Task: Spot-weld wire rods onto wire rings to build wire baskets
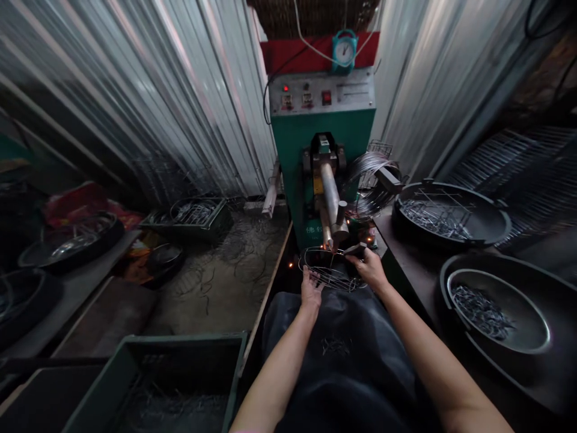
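Note:
Between my hands, a round wire frame (336, 279) made of thin metal rods sits under the electrode tip (330, 243) of a green spot welder (288, 156). Orange sparks fly around the contact point. My left hand (311, 288) has its fingers closed on the frame's near left rim. In my right hand (370, 269) is a dark, flat-ended tool (356, 249) whose exact kind I cannot make out, pointed toward the electrode. Small wire pieces (336, 346) lie on the dark apron (342, 373) over my lap.
On the right bench stand a black pan (505, 231) and a large dark basin (559, 300) holding a metal bowl (536, 346) of small metal parts. A wire coil (374, 180) hangs beside the welder. Green crates (238, 355) and a bench (99, 258) are at left.

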### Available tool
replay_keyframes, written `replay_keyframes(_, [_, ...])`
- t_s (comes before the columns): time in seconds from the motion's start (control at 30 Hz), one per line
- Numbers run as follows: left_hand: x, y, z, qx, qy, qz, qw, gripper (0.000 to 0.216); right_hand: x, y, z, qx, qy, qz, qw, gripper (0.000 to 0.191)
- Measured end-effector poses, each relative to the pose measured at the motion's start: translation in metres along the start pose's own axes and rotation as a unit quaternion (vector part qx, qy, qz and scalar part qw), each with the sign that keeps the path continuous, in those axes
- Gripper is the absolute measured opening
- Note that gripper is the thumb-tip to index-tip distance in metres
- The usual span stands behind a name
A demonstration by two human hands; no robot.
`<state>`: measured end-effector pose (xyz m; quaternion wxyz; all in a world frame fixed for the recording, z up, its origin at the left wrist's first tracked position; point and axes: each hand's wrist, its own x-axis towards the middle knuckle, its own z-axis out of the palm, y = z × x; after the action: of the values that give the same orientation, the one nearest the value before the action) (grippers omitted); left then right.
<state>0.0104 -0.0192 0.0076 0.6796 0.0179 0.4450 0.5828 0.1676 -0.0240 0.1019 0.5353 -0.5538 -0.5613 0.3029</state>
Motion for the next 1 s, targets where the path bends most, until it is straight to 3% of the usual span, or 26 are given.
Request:
replay_keyframes(0.13, [-0.025, -0.014, -0.013, 0.134, 0.022, 0.117, 0.984, 0.046, 0.004, 0.003, -0.01, 0.127, 0.036, 0.061, 0.989, 0.025])
replay_keyframes(0.2, [-0.039, -0.02, -0.013, 0.201, 0.0, 0.184, 0.962, 0.055, 0.005, 0.007, -0.025, 0.206, 0.087, 0.08, 0.972, 0.028])
replay_keyframes(0.27, [-0.05, -0.025, -0.005, 0.239, -0.028, 0.21, 0.948, 0.063, 0.001, 0.014, -0.042, 0.244, 0.125, 0.077, 0.959, 0.029])
replay_keyframes(0.37, [-0.059, -0.03, 0.021, 0.24, -0.006, 0.187, 0.953, 0.076, -0.015, 0.035, -0.06, 0.243, 0.13, 0.091, 0.957, 0.034])
replay_keyframes(0.47, [-0.059, -0.036, 0.045, 0.194, 0.021, 0.169, 0.966, 0.089, -0.033, 0.062, -0.064, 0.238, 0.132, 0.13, 0.953, 0.035])
replay_keyframes(0.63, [-0.053, -0.039, 0.053, 0.185, 0.036, 0.174, 0.967, 0.072, -0.048, 0.09, -0.063, 0.255, 0.102, 0.136, 0.952, 0.037])
replay_keyframes(0.83, [-0.054, -0.038, 0.043, 0.168, -0.029, 0.117, 0.978, 0.04, -0.051, 0.067, -0.077, 0.206, 0.038, 0.076, 0.975, 0.032])
replay_keyframes(1.0, [-0.053, -0.035, 0.037, 0.115, -0.034, 0.088, 0.989, 0.037, -0.047, 0.042, -0.066, 0.156, 0.013, -0.006, 0.988, 0.028])
